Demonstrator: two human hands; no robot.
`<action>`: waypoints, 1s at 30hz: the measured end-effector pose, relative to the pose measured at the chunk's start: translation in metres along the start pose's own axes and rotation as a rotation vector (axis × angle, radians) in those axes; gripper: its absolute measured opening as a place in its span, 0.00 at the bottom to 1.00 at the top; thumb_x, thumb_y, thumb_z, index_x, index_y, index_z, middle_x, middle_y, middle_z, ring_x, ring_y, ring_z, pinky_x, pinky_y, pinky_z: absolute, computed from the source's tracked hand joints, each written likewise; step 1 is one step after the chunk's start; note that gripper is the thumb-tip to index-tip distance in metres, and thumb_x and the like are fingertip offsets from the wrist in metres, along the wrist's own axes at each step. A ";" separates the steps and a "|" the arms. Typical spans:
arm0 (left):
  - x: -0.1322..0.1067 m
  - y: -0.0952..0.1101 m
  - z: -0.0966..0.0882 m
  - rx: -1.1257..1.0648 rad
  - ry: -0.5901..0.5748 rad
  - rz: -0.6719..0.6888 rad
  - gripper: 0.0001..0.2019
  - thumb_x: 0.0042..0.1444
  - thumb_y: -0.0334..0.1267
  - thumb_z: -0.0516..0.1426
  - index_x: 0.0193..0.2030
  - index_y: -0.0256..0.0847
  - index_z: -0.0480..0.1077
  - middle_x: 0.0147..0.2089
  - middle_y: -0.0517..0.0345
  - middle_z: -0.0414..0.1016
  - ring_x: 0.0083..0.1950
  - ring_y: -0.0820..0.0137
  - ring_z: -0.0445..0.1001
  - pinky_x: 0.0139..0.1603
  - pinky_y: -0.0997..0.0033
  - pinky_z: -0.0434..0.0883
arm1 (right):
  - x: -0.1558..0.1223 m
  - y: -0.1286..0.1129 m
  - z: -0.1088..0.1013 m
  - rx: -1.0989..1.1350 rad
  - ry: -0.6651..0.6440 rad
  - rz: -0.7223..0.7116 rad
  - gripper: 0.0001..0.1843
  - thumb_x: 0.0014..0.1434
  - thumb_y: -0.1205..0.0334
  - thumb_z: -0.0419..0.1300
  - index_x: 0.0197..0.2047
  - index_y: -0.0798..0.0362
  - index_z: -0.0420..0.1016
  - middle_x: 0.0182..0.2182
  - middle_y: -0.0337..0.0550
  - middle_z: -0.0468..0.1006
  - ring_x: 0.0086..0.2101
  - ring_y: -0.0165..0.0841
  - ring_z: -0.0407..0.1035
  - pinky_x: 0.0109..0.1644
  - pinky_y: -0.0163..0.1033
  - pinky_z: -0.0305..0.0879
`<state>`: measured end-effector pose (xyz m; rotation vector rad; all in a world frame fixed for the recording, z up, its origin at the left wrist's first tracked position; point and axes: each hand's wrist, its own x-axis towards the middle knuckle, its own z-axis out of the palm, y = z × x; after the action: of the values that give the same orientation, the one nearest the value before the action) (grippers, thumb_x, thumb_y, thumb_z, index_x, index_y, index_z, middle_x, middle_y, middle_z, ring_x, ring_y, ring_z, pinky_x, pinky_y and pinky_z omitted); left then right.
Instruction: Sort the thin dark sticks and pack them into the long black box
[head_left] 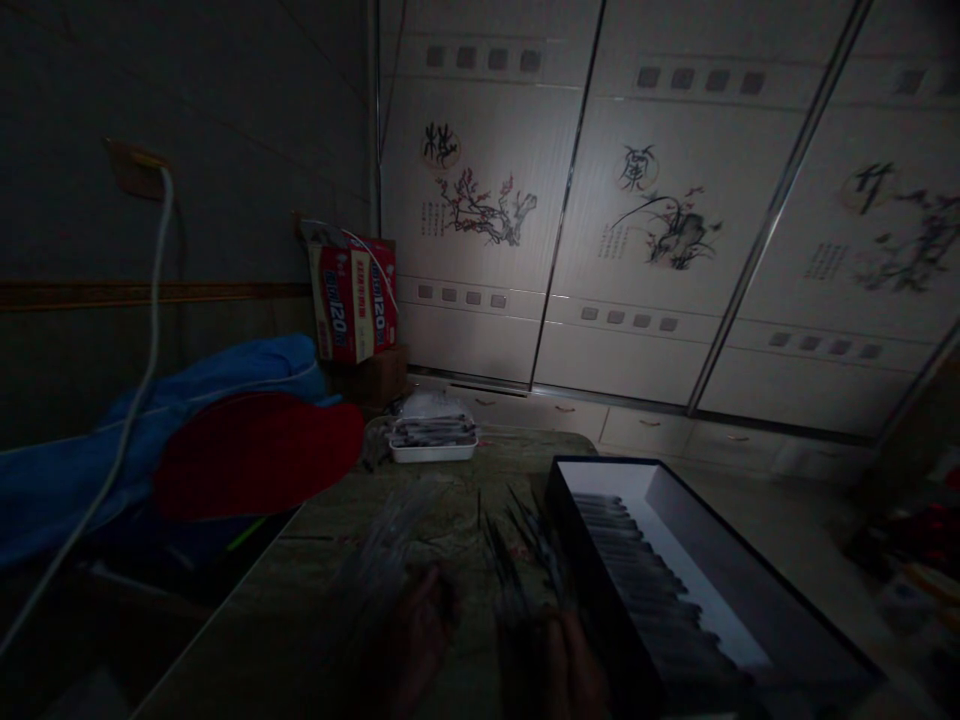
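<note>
The scene is very dark. My left hand (416, 635) is low over the table (315, 540), its fingers curled beside a blurred clear plastic bundle (379, 560). My right hand (566, 665) is closed around a bunch of thin dark sticks (525, 550) that fan upward. Just right of it lies a long black box (750, 590) with a white inner wall, holding rows of dark sticks.
A small white tray (433, 440) of dark sticks stands at the table's far edge. Red cloth (255, 455) and blue cloth (187, 390) lie at left, with a white cable (146, 370) hanging. A red carton (351, 300) stands by the painted wardrobe doors (637, 230).
</note>
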<state>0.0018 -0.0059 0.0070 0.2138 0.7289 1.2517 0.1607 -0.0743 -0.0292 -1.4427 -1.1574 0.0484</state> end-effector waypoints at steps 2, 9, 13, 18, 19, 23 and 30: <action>0.000 0.000 0.002 -0.035 0.019 -0.005 0.10 0.53 0.22 0.54 0.26 0.38 0.70 0.24 0.60 0.77 0.25 0.73 0.77 0.27 0.75 0.73 | 0.001 0.009 0.001 -0.018 0.038 0.075 0.25 0.63 0.41 0.43 0.38 0.49 0.72 0.34 0.47 0.79 0.35 0.36 0.74 0.38 0.36 0.67; 0.004 -0.002 0.002 -0.023 -0.023 -0.030 0.09 0.56 0.25 0.53 0.28 0.37 0.70 0.25 0.56 0.78 0.24 0.71 0.77 0.26 0.73 0.73 | 0.019 0.017 -0.014 -0.148 -0.126 0.041 0.17 0.63 0.48 0.46 0.37 0.50 0.69 0.32 0.44 0.75 0.34 0.36 0.70 0.38 0.37 0.63; 0.012 -0.006 -0.005 0.005 -0.038 0.011 0.06 0.54 0.25 0.56 0.28 0.37 0.69 0.24 0.57 0.78 0.25 0.70 0.77 0.27 0.71 0.73 | 0.022 0.006 -0.015 -0.452 -0.345 -0.214 0.06 0.57 0.62 0.53 0.34 0.49 0.72 0.34 0.46 0.73 0.37 0.41 0.67 0.42 0.45 0.59; 0.014 -0.007 -0.008 0.017 -0.099 0.033 0.05 0.52 0.26 0.58 0.29 0.37 0.70 0.25 0.58 0.79 0.26 0.69 0.78 0.28 0.71 0.74 | 0.020 -0.003 -0.010 -0.692 -0.464 -0.176 0.10 0.54 0.71 0.52 0.32 0.50 0.73 0.35 0.47 0.73 0.38 0.42 0.67 0.42 0.46 0.56; 0.014 -0.008 -0.008 0.018 -0.107 0.029 0.04 0.52 0.27 0.58 0.29 0.38 0.70 0.25 0.58 0.79 0.27 0.69 0.78 0.29 0.71 0.74 | 0.021 -0.004 -0.010 -0.698 -0.481 -0.165 0.11 0.55 0.71 0.51 0.33 0.50 0.73 0.35 0.47 0.74 0.38 0.41 0.67 0.42 0.45 0.56; 0.016 -0.009 -0.010 0.012 -0.108 0.023 0.04 0.50 0.26 0.59 0.29 0.38 0.71 0.25 0.58 0.79 0.26 0.69 0.78 0.27 0.71 0.73 | 0.025 -0.005 -0.008 -0.676 -0.537 -0.136 0.14 0.58 0.73 0.49 0.32 0.49 0.74 0.35 0.44 0.74 0.39 0.38 0.68 0.43 0.42 0.55; 0.015 -0.010 -0.006 0.079 -0.121 0.022 0.02 0.50 0.28 0.60 0.29 0.37 0.71 0.24 0.57 0.79 0.25 0.69 0.78 0.25 0.72 0.71 | 0.022 -0.010 0.000 -0.701 -0.583 -0.117 0.17 0.55 0.77 0.51 0.33 0.46 0.75 0.37 0.42 0.74 0.39 0.37 0.67 0.42 0.40 0.53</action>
<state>0.0073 0.0033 -0.0087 0.3597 0.6732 1.2205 0.1663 -0.0622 -0.0089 -2.0463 -1.8536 -0.0253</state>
